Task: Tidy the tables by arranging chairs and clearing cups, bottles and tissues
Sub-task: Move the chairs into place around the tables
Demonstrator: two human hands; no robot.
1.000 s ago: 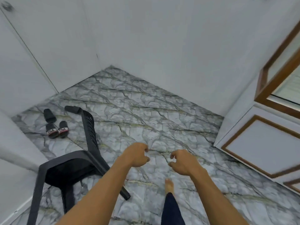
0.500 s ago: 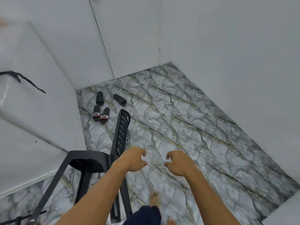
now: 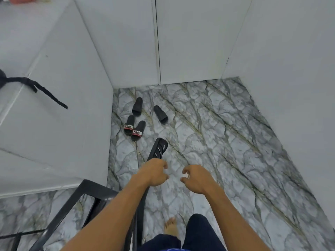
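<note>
Nearest, a bare foot [image 3: 170, 227] is planted on the marble floor [image 3: 226, 151], just right of the black chair [image 3: 97, 190], whose legs and seat frame fill the near left. A stubbed toe or a trip is judged the main risk: the chair's legs stand close to the foot and could be struck if a step is taken before the chair is steadied. A scrape across the floor, or a tipped chair, could follow if the chair is dragged by one hand only.

Further out, the left hand [image 3: 154, 173] is held over the chair's backrest [image 3: 157, 149]. Its fingers [image 3: 164, 166] are loosely curled and nothing is gripped. Whether the backrest is touched cannot be told, since the hand covers it. The right hand [image 3: 196, 178] is held just beside the left, apart from the chair and above bare floor. Its fingers [image 3: 186, 171] are likewise relaxed, half curled and empty.

To the left, the chair is set close against a white table [image 3: 54, 124], on which a black strap [image 3: 36, 86] is draped. Farther still, slippers [image 3: 135, 127] are scattered near the far wall [image 3: 190, 42] and could be caught if the chair is pushed that way. No cups, bottles or tissues can be made out.
</note>
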